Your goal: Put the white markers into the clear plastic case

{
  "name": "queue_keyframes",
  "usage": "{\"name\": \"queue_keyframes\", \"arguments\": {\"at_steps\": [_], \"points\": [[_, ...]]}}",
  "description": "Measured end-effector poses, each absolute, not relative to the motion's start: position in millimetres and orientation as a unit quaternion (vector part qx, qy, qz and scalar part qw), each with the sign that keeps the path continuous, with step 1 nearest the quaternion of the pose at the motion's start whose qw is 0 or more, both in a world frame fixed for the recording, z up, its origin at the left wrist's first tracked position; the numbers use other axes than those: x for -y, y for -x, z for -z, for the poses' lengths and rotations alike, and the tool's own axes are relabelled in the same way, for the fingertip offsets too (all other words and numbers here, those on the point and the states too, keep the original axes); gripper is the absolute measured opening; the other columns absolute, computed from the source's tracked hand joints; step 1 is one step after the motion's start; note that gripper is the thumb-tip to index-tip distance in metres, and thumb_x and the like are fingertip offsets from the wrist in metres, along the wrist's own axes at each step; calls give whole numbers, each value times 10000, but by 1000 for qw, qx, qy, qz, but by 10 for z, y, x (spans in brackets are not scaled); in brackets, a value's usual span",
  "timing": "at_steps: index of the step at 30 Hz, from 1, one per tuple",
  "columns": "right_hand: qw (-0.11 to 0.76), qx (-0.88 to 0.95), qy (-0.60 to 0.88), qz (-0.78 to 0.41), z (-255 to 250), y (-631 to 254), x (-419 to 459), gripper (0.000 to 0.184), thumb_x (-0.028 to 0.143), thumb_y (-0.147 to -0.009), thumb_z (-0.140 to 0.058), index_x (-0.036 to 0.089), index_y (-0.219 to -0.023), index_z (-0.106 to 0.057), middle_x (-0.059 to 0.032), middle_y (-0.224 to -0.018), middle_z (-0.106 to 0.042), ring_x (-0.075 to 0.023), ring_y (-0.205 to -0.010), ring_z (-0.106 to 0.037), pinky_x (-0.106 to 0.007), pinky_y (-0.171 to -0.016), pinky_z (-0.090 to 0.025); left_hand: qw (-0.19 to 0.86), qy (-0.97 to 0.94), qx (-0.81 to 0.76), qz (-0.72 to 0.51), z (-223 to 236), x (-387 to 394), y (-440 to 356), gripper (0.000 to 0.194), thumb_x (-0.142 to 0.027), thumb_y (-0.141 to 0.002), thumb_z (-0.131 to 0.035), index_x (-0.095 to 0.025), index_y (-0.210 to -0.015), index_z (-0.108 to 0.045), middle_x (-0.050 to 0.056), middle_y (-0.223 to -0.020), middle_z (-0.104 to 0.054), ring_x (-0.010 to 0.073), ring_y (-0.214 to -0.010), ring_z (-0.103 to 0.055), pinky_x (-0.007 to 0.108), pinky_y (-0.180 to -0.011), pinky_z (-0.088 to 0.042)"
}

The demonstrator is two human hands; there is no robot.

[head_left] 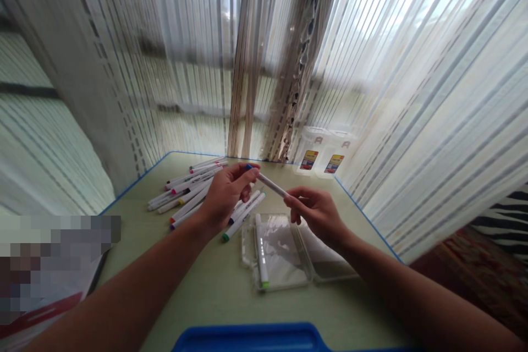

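Observation:
A white marker (272, 185) with a blue end is held up between both hands. My left hand (229, 190) pinches its blue end, and my right hand (315, 212) grips the other end with fingertips. Below them lies an open clear plastic case (286, 250). One white marker with a light green end (262, 253) rests along the left side of the case. Beside and behind my left hand, a loose pile of white markers (193, 187) with coloured ends spreads over the table, partly hidden by that hand. A green-ended marker (239, 223) lies just left of the case.
Two clear plastic containers (324, 154) with labels stand at the table's back right. A blue tray edge (251, 338) shows at the front of the table (214, 291). String curtains (185, 66) hang behind. A partly blurred-out printed item (49, 286) is at the left.

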State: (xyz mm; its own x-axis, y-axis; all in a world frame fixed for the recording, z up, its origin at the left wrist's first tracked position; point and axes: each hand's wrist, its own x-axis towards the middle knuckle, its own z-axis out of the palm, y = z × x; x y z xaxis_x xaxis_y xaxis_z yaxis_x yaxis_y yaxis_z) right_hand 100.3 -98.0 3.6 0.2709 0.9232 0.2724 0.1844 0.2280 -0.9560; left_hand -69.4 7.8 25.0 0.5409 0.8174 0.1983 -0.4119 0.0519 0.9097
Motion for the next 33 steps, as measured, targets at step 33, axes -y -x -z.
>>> {"name": "queue_keyframes", "arguments": {"at_steps": [33], "points": [[559,698,446,-18,-186,-800,1275,250,127,-777,-726,176,-1021,-742,-23,-709,-624,-95,-568,-572,-218,-518,-474,284,-889,-109,-342,-86,121,678,122,-209,-808,-668,-188,-905,-739,27,-894,-701,149,-832,-636,253,-775,-451]]}}
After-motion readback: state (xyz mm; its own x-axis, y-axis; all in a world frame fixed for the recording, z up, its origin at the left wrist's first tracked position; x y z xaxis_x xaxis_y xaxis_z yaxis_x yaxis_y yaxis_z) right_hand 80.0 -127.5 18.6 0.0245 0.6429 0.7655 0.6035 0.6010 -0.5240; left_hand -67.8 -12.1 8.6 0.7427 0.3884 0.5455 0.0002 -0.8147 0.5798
